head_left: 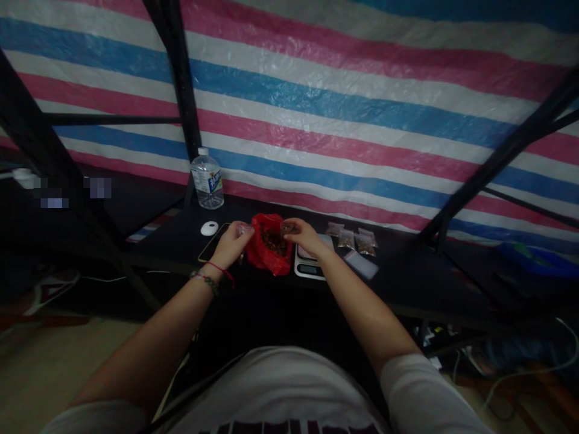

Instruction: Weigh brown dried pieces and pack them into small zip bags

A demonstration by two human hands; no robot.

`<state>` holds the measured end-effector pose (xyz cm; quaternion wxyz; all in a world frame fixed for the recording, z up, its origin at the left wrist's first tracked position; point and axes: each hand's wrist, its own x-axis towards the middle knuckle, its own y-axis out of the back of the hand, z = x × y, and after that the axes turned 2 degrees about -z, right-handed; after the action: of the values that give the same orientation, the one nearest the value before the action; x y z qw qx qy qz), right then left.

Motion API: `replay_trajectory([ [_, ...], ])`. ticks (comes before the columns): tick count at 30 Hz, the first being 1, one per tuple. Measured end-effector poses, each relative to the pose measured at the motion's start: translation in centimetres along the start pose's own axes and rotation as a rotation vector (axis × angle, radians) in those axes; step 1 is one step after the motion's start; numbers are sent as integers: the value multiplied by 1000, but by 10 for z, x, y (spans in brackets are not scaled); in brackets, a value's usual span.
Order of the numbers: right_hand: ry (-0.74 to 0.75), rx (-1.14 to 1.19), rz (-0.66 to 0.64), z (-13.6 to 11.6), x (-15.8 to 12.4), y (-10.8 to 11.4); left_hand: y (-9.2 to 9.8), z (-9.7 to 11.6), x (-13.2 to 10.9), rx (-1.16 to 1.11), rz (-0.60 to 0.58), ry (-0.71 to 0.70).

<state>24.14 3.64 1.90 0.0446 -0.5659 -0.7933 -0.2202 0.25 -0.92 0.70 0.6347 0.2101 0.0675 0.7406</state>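
Our left hand (pixel 231 242), pinching clear plastic (pixel 245 229), and right hand (pixel 304 232), apparently closed on brown bits (pixel 288 228), flank the red bag (pixel 277 264) about equally near, its length running far to near, left of our scale (pixel 309 269)

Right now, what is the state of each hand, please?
Left hand: closed on clear plastic, perhaps a small bag.
Right hand: closed on something brownish at the red bag; what exactly cannot be told.
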Motion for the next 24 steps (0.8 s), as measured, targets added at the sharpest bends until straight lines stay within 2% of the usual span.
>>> replay_trajectory([
  [3, -16, -106, -7, 1, -3, 4, 1, 3, -3, 143, 5, -82],
  [6, -27, -383, -89, 0, -6, 3, 3, 7, -3, 243, -8, -45],
  [10, -26, -788, -234, -5, -8, -6, 5, 14, -6, 326, -191, 60],
  [13, -9, -926, -296, -6, -5, -18, 2, 17, -8, 303, -273, 90],
  [16, 24, -946, -392, -5, 4, -30, -3, 17, -10, 201, -284, 82],
  [19, 38, -840, -505, -1, 12, -37, -6, 16, -11, 58, -288, 94],
  [21, 23, -711, -514, 4, 16, -40, -7, 16, -12, -35, -278, 111],
  [24, -19, -554, -456, 11, 18, -43, -6, 16, -12, -106, -253, 130],
])
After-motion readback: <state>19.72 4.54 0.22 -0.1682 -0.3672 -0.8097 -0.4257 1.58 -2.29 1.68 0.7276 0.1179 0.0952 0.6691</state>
